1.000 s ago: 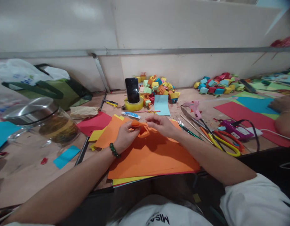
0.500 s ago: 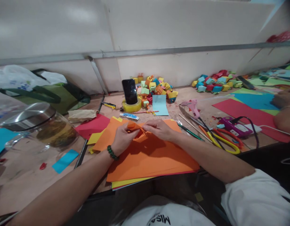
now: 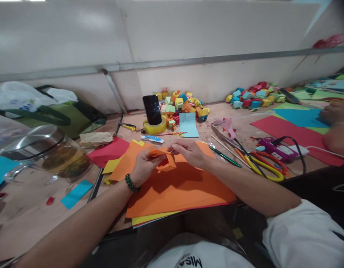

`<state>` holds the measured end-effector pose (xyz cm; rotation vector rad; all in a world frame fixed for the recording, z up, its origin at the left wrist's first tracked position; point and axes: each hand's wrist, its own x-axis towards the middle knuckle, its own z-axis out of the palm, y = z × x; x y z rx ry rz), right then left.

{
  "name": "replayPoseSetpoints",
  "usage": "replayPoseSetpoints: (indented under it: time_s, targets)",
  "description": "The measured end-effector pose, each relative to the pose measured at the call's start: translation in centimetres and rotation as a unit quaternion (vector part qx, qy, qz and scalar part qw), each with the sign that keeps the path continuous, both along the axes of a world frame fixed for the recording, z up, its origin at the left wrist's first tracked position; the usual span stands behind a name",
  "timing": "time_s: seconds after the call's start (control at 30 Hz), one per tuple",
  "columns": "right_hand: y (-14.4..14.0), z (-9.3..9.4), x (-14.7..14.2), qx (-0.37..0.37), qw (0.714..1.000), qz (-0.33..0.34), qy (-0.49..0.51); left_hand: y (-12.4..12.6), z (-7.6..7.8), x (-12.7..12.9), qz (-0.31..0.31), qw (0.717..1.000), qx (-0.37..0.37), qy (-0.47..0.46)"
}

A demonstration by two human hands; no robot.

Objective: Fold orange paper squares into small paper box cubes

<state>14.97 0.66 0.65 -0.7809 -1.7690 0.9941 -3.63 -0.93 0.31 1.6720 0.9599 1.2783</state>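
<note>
Head view, looking down at a cluttered table. Left hand and right hand both pinching one small folded orange paper piece, held at frame centre just above the orange sheets. Left fingers clamped on its 9 o'clock end, right fingertips on the 3 o'clock edge; neither hand released. Piece partly folded, exact shape hard to tell. Green bead bracelet on left wrist.

Under the orange sheets: yellow paper peeking out at 6 o'clock, red sheet at 10 o'clock.

At 12 o'clock from the hands: phone standing upright in a yellow tape roll, light blue card just beside, pile of coloured paper cubes behind.

At 2–3 o'clock: pink glue gun, scissors with yellow and orange handles, purple device with black cable.

At 9 o'clock: glass jar with metal lid, green bag behind, blue paper scrap at 8 o'clock.

Far 3 o'clock: another person's arm resting on red and blue sheets, second cube pile beyond.
</note>
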Motion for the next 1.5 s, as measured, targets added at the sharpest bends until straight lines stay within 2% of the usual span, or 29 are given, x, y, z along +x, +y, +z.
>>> replayPoseSetpoints:
  time_s: [0.07, 0.17, 0.3, 0.37, 0.43, 0.53, 0.63, 0.73, 0.8, 0.9, 0.97, 1.13, 1.3, 1.4, 1.5]
  targets:
    - [-0.1, 0.1, 0.0, 0.005, 1.000, 0.004, 0.018, -0.1, 0.4, 0.0, -0.004, 1.000, 0.020, -0.022]
    - [-0.3, 0.4, 0.1, 0.056, 0.998, 0.030, 0.005, -0.2, 0.7, -0.1, -0.003, 0.999, 0.034, -0.019]
    - [-0.5, 0.6, 0.4, 0.118, 0.991, 0.063, -0.006, -0.1, 0.3, -0.2, -0.003, 1.000, -0.007, -0.009]
    - [-0.5, 0.7, 0.7, 0.145, 0.987, 0.070, -0.017, 0.0, 0.1, -0.3, 0.005, 1.000, -0.009, 0.012]
    - [-0.5, 0.9, 0.9, 0.153, 0.985, 0.068, -0.040, 0.0, 0.0, -0.4, 0.022, 0.998, 0.021, 0.061]
    - [-0.7, 1.0, 0.8, 0.102, 0.988, 0.043, -0.112, -0.1, 0.0, -0.3, 0.042, 0.982, 0.089, 0.161]
    - [-0.9, 0.7, 0.1, 0.033, 0.979, 0.008, -0.199, -0.1, -0.3, 0.0, 0.044, 0.969, 0.115, 0.216]
    - [-0.9, 0.2, -0.5, -0.012, 0.969, -0.051, -0.242, 0.0, -0.4, 0.1, 0.034, 0.967, 0.085, 0.238]
    - [-1.0, 0.1, -0.7, -0.024, 0.965, -0.086, -0.248, -0.1, -0.2, 0.2, 0.006, 0.970, 0.046, 0.238]
    - [-1.0, 0.0, -0.6, -0.026, 0.963, -0.102, -0.249, -0.2, 0.1, 0.1, -0.031, 0.971, -0.003, 0.239]
    - [-1.0, 0.0, -0.5, -0.018, 0.963, -0.100, -0.250, -0.2, 0.2, 0.0, -0.020, 0.968, -0.006, 0.248]
    - [-0.4, -0.9, -0.4, 0.020, 0.982, -0.070, -0.174, 0.0, -0.4, -0.2, 0.008, 0.955, 0.032, 0.296]
    - [0.1, -1.6, -0.4, 0.066, 0.997, 0.011, -0.047, -0.1, 0.0, -0.4, -0.007, 0.950, 0.087, 0.301]
    - [-0.2, -1.1, -0.5, 0.078, 0.996, 0.032, -0.002, -0.3, 0.4, -0.4, -0.011, 0.947, 0.106, 0.302]
    - [-0.6, 0.0, -0.3, 0.055, 0.998, 0.016, 0.030, -0.2, 0.5, -0.4, -0.016, 0.949, 0.104, 0.296]
